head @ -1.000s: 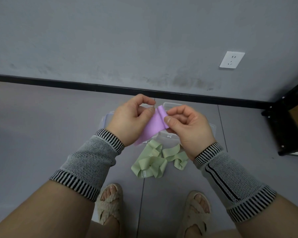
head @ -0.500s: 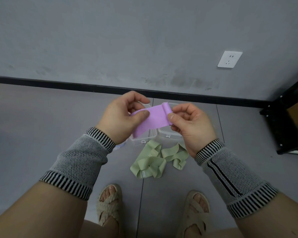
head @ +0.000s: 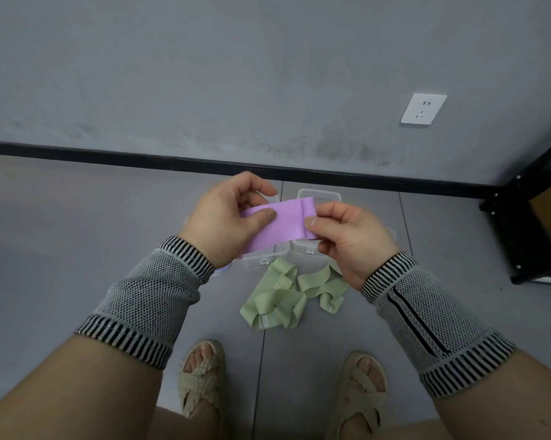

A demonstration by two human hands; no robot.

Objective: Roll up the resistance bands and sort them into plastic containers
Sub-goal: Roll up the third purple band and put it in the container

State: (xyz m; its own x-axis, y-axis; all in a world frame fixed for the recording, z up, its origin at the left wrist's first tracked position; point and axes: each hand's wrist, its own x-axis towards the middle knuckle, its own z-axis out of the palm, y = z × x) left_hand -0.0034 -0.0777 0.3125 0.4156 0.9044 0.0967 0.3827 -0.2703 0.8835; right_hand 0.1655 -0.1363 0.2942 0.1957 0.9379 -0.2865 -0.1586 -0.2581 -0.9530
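Observation:
A purple resistance band [head: 283,225] is stretched flat between my hands above the floor. My left hand [head: 226,219] pinches its left end with thumb on top. My right hand [head: 347,236] pinches the right end, where a short fold is turned over. Below them, two clear plastic containers [head: 320,195] stand side by side on the grey floor, mostly hidden by the band and my hands. A crumpled pile of pale green resistance bands [head: 283,296] lies on the floor just in front of the containers.
A grey wall with a black skirting board [head: 109,152] runs behind the containers. A white wall socket [head: 423,108] sits at the upper right. A black metal rack [head: 534,230] stands at the right edge. My sandalled feet [head: 201,376] are near the bottom.
The purple band went from a crumpled, tilted bunch to a flat strip pulled out between my hands. My left hand slid left along it. The fold at the right end has formed.

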